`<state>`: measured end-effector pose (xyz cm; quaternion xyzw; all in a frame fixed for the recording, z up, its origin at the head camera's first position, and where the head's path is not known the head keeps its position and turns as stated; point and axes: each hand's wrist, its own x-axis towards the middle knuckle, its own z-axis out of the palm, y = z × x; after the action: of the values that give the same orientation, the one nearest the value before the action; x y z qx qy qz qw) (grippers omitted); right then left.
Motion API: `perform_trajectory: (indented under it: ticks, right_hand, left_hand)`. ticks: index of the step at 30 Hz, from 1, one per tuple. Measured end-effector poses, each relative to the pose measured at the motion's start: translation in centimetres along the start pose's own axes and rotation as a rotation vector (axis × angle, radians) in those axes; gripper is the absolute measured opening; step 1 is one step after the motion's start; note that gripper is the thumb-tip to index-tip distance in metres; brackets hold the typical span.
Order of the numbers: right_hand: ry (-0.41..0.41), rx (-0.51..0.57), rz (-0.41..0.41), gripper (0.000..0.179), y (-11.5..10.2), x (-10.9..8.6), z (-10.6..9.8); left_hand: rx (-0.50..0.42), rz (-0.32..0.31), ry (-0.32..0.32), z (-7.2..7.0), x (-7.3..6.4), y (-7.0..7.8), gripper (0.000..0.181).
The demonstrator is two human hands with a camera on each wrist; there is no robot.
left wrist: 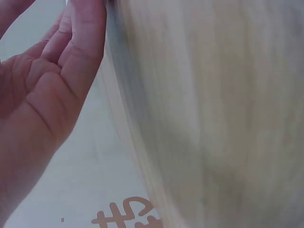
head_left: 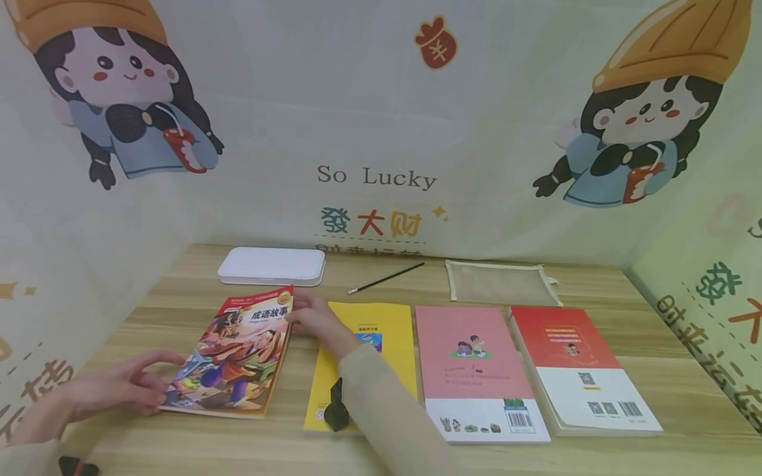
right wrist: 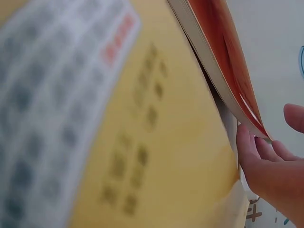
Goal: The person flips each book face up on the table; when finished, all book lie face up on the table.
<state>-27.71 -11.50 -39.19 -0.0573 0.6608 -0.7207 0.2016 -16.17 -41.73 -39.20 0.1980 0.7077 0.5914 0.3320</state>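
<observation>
A colourful storybook (head_left: 238,357) with a red top band lies face up at the left, turned slightly askew. My left hand (head_left: 113,387) is at its lower left corner, with the fingers spread along the edge. In the left wrist view, the left hand (left wrist: 57,71) shows fairly straight fingers, their tips cut off at the top. At the storybook's upper right corner is my right hand (head_left: 321,324). The right wrist view shows its fingertips (right wrist: 244,135) touching the book's corner from beside the pages, with the thumb apart.
To the right lie a yellow book (head_left: 395,337), a pink book (head_left: 464,330) and a red-and-white book (head_left: 601,390). Behind them are a white case (head_left: 270,264), a black pencil (head_left: 387,277) and a mesh pouch (head_left: 500,283). Printed cloth (head_left: 381,119) walls in the table (head_left: 202,449).
</observation>
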Motion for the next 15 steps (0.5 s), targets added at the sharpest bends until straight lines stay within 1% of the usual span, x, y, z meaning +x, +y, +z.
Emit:
perform_trajectory:
  ticks: [2,4,10,13,15]
  right_hand:
    - [-0.021,0.014,0.003,0.049,0.00,0.00,0.34]
    - [-0.036,0.025,0.007,0.049,0.06,0.00,0.61]
    - [-0.068,0.079,0.005,0.051,0.26,-0.10,0.84]
    - [-0.098,0.074,0.014,0.054,0.29,-0.35,0.60]
    - [-0.122,0.047,0.025,0.055,0.19,-0.64,0.34]
  left_hand:
    - [-0.009,0.003,0.003,-0.14,-0.28,-0.02,0.053]
    - [-0.011,-0.008,0.010,-0.28,-0.50,-0.06,0.053]
    - [-0.016,-0.021,0.016,-0.50,-0.70,-0.21,0.051]
    - [-0.002,-0.052,0.037,-0.42,-0.71,-0.04,0.050]
    - [0.018,-0.080,0.060,-0.29,-0.73,0.16,0.048]
